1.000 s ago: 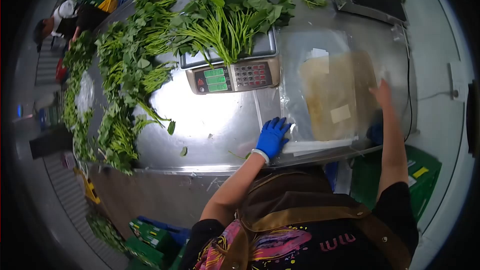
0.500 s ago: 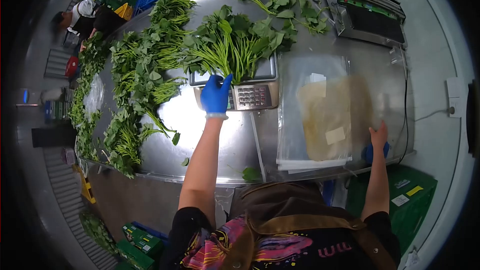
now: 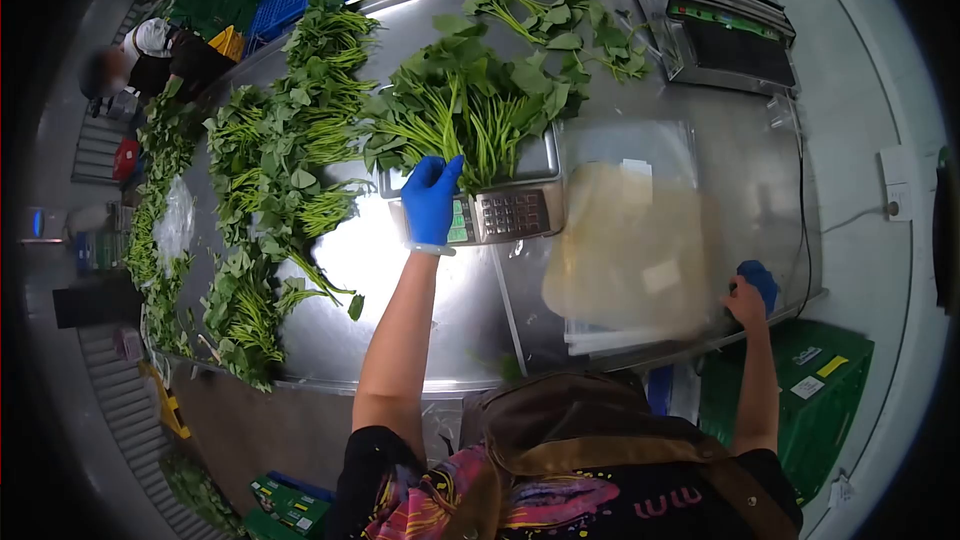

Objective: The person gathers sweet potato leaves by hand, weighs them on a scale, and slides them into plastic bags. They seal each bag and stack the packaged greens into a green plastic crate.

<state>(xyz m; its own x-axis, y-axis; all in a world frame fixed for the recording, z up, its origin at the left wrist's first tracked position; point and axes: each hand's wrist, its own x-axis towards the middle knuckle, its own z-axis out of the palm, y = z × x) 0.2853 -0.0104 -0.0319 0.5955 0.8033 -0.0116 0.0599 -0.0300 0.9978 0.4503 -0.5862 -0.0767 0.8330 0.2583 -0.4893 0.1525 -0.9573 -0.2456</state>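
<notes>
My left hand (image 3: 430,205), in a blue glove, is closed at the stem ends of a bunch of leafy greens (image 3: 470,120). The bunch lies on the tray of a weighing scale (image 3: 512,212) with a keypad and a lit green display. My bare right hand (image 3: 745,302) is at the table's right front, its fingers curled against a crumpled blue glove (image 3: 758,283). Between my hands, a tan sheet (image 3: 610,260), smeared by motion, lies over a stack of clear plastic bags (image 3: 590,342).
More bunches of greens (image 3: 325,120) lie in rows on the left of the steel table (image 3: 400,345). Loose stems (image 3: 560,20) lie at the back, beside a bag sealer (image 3: 720,35). A green crate (image 3: 790,390) stands below right. Another person (image 3: 165,50) is at the far left.
The tan sheet has shifted left and toward me over the bags. My right hand has moved lower and left, and the blue glove now shows above it. My left hand stays at the stems.
</notes>
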